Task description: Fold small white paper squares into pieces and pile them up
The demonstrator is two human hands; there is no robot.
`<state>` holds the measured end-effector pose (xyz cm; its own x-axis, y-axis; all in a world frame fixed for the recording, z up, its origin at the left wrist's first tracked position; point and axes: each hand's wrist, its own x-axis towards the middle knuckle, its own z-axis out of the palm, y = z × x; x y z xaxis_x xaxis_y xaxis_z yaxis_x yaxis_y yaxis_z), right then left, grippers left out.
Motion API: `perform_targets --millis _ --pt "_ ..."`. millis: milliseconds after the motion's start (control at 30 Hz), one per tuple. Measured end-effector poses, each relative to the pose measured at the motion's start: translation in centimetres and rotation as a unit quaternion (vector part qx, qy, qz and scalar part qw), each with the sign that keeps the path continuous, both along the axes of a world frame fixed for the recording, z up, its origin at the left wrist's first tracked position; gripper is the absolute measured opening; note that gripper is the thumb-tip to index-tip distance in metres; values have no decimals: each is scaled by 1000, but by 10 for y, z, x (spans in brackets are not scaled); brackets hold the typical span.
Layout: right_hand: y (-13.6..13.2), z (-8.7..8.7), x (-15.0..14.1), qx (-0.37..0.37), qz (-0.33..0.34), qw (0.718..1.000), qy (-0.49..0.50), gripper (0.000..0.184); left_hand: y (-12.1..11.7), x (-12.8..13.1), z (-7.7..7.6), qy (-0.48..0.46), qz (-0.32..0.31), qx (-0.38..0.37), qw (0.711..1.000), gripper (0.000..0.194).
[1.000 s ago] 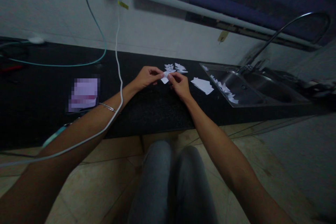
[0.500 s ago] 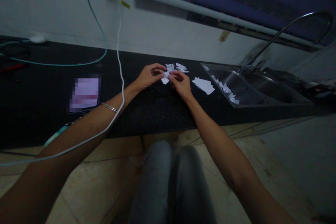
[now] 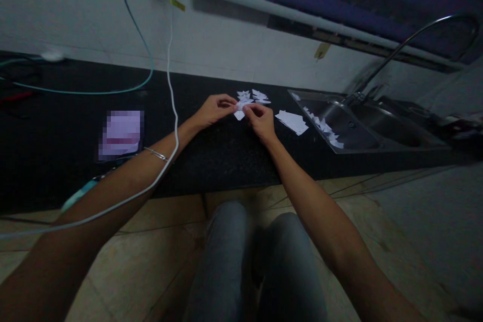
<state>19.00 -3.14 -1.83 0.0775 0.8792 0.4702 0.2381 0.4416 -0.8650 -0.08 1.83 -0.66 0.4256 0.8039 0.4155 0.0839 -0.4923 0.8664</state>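
Observation:
Between the fingertips of both hands is a small folded piece of white paper [image 3: 239,115], held low over the black counter [image 3: 226,156]. My left hand [image 3: 216,109] pinches its left side with thumb and fingers. From the right, my right hand [image 3: 261,119] grips the other edge, thumb against forefinger. Just behind the hands lie small folded paper pieces [image 3: 260,95] with pointed tips. To the right of my right hand rests a loose stack of flat white paper pieces [image 3: 292,122]. The exact folds are too small to make out.
A steel sink [image 3: 339,123] with a curved tap [image 3: 411,40] is at the right, with more folded papers [image 3: 324,128] along its left rim. A white cable [image 3: 171,85] hangs across my left forearm. A blurred-out phone-like object [image 3: 121,133] lies at left.
The fingers have shifted slightly on the folded paper, and more of it shows between them. My right knee has moved a little to the right.

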Motion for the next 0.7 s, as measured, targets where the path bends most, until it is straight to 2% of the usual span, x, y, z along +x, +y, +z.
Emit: perform_targets --millis 100,200,533,700 --pt "0 1 0 0 -3 1000 3 54 -3 -3 3 26 -5 -10 1000 27" --pt "-1 1 0 -6 0 1000 18 52 -5 -3 5 13 -3 -4 1000 29" --pt "-1 1 0 11 9 999 43 49 -7 -2 5 20 -7 17 1000 28" --pt "1 2 0 7 7 999 46 51 -8 -3 5 36 -3 1 999 28"
